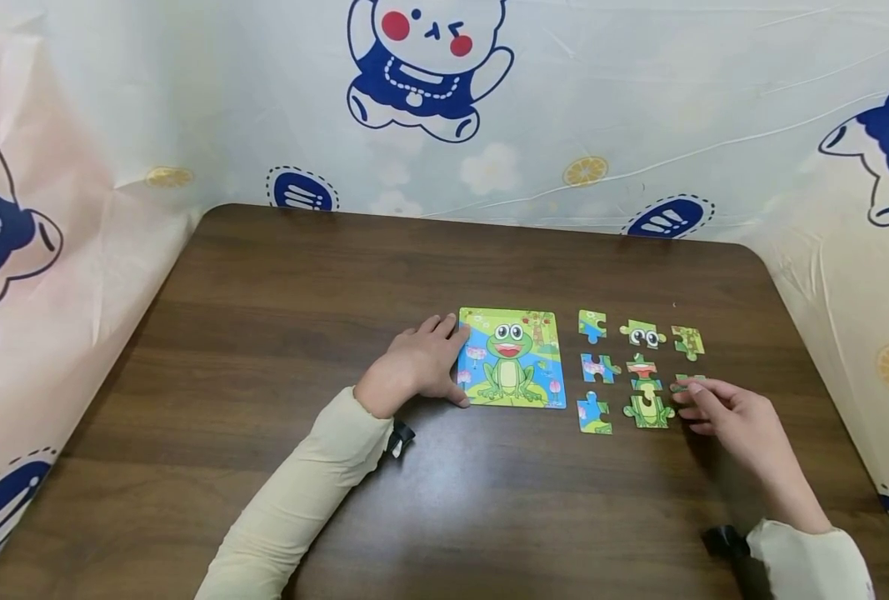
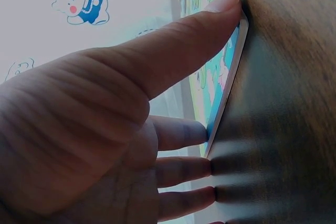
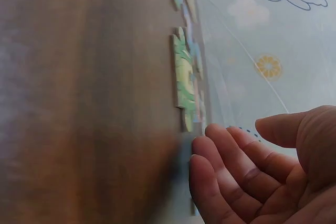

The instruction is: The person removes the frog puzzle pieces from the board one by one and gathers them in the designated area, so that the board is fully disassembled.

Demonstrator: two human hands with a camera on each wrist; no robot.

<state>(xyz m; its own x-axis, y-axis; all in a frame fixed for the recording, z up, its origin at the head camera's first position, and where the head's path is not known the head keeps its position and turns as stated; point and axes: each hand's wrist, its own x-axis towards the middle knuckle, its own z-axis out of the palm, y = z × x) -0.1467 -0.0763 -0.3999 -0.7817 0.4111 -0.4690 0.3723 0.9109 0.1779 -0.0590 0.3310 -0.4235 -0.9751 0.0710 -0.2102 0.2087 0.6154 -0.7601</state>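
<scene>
Eight loose pieces [image 1: 642,334], perhaps nine.

A dark wooden table [image 1: 264,333] is carrying a square frog picture board [image 1: 513,358] lying flat near its middle. Just to the right of the board, loose puzzle pieces [image 1: 594,327] are lying spread in rough rows, apart from one another, some nearly touching.
</scene>
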